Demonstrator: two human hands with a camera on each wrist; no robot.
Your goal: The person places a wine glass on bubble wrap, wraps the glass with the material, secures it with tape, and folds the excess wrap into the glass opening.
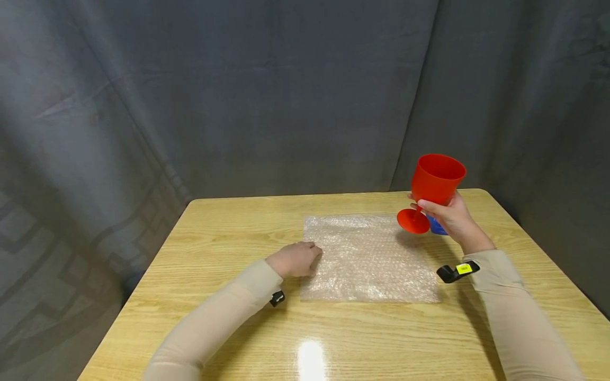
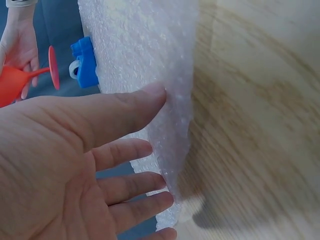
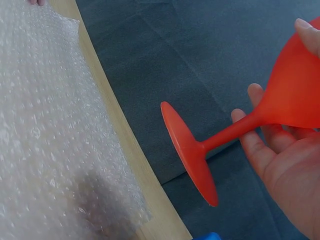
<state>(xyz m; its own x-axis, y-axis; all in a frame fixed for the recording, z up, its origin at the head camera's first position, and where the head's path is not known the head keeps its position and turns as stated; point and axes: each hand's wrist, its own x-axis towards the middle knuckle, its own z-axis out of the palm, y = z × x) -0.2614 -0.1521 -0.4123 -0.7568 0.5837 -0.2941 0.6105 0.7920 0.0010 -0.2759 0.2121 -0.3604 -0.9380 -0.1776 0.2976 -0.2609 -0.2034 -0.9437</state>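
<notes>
A red plastic goblet (image 1: 436, 182) is held above the table by the right hand (image 1: 452, 216). The fingers and thumb wrap its bowl, and its stem and round foot (image 3: 189, 152) stick out toward the left, tilted. A sheet of bubble wrap (image 1: 367, 264) lies flat on the table. At the sheet's left edge is the left hand (image 1: 297, 259), its thumb over the wrap and its fingers loosely extended along the edge in the left wrist view. Behind the right hand a blue tape dispenser (image 2: 86, 62) with a roll of tape is partly hidden in the head view.
The light wooden table (image 1: 229, 227) extends around the wrap, with its far edge just behind it. Dark grey curtains (image 1: 286, 100) hang behind and on both sides. A black wrist camera mount (image 1: 457, 271) projects from the right sleeve.
</notes>
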